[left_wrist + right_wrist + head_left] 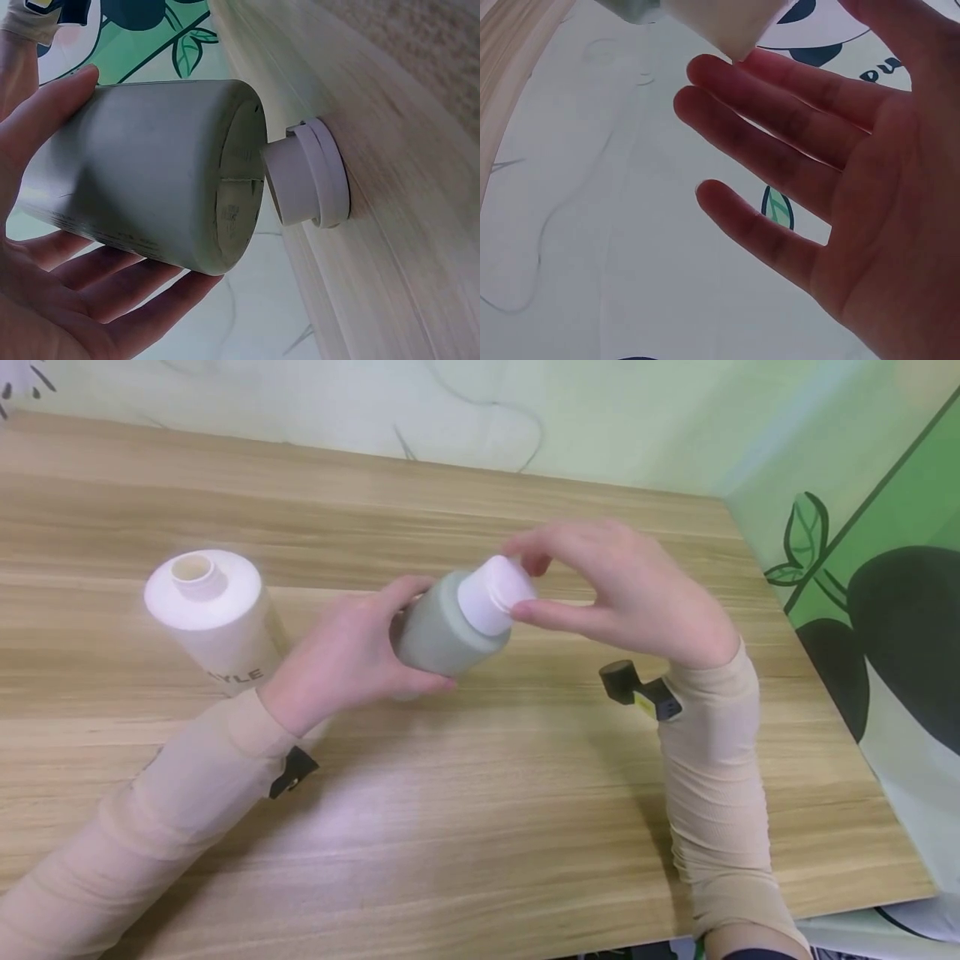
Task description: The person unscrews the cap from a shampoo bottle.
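My left hand grips a grey-green bottle round its body, thumb on one side and fingers on the other. The bottle is tilted above the table, its white cap pointing right. At that cap, the thumb and forefinger of my right hand pinch the sides, while the other fingers extend loosely in the right wrist view. Beneath the bottle's base, a separate white cap lies on the table in the left wrist view; the head view mostly hides it. A white bottle with an uncapped neck stands left of my left hand.
The wood-grain table runs back to a pale wall. At right is a green wall with painted leaves. A black wrist camera sticks out from the right sleeve, another from the left.
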